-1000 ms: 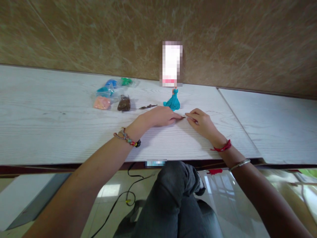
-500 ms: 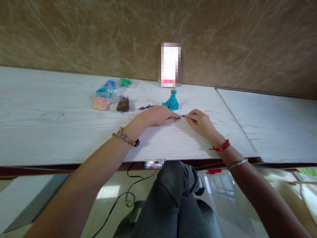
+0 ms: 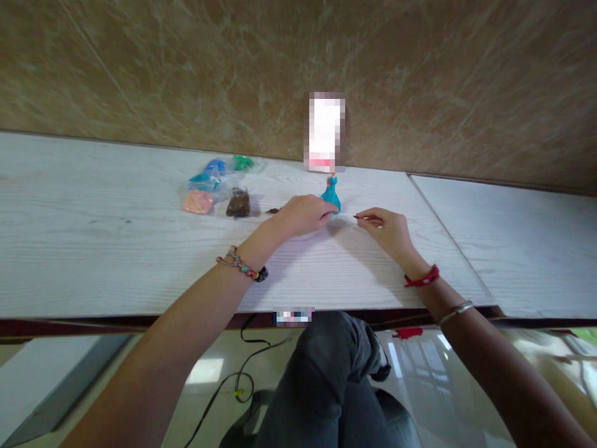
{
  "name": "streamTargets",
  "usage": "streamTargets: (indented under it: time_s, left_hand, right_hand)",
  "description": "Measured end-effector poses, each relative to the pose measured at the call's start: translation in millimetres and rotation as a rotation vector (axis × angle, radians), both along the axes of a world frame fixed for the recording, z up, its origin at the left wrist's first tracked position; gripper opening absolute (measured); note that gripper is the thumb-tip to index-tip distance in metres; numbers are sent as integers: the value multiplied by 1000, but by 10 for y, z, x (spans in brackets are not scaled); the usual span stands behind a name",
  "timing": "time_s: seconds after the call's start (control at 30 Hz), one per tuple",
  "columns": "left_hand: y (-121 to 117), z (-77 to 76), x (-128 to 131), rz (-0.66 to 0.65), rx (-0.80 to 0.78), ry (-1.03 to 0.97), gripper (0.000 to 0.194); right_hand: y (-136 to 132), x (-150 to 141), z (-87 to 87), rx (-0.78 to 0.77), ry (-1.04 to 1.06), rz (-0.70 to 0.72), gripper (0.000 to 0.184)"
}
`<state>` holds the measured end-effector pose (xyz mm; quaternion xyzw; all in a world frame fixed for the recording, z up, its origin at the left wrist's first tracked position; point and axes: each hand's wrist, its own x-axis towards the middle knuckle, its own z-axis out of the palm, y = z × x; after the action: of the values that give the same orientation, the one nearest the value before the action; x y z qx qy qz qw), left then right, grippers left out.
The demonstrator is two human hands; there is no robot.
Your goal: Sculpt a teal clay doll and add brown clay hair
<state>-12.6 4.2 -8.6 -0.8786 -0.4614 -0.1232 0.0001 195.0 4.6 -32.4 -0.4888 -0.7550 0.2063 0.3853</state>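
Note:
A small blue clay figure [image 3: 332, 193] in a wide skirt stands upright on the white wooden table [image 3: 93, 236]. My left hand [image 3: 305, 214] reaches to its base, fingers curled around the skirt's lower left side. My right hand [image 3: 387, 227] hovers just right of the figure, fingers pinched on a thin dark strip of clay [image 3: 360, 217] that points toward it. A short dark brown clay piece [image 3: 273, 210] lies just left of my left hand, partly hidden by it.
Several small bags of clay lie at the back left: pink [image 3: 198, 201], brown [image 3: 238, 203], blue [image 3: 209, 173], green [image 3: 242, 163]. A blurred upright card [image 3: 326, 132] leans on the marble wall. A second tabletop [image 3: 513, 236] adjoins at right. A black cable [image 3: 233, 379] lies on the floor.
My left hand has moved forward from the table surface to the figure's base. My right hand has lifted the thin dark strip and drifted slightly right.

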Motion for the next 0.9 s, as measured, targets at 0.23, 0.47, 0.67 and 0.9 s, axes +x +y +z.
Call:
streamTargets:
  time_s: [0.23, 0.47, 0.67, 0.9]
  left_hand:
    - [76, 120, -117, 165, 143, -716, 26]
    - [161, 33, -202, 237, 69, -971, 24]
    - [375, -68, -97, 211, 25, -994, 24]
    - [546, 48, 3, 232, -67, -1025, 25]
  right_hand:
    - [281, -322, 405, -128, 465, 139, 25]
    - [563, -580, 539, -161, 468, 182, 33]
    - [615, -538, 420, -149, 478, 172, 31]
    - [627, -588, 425, -145, 553, 168, 31]
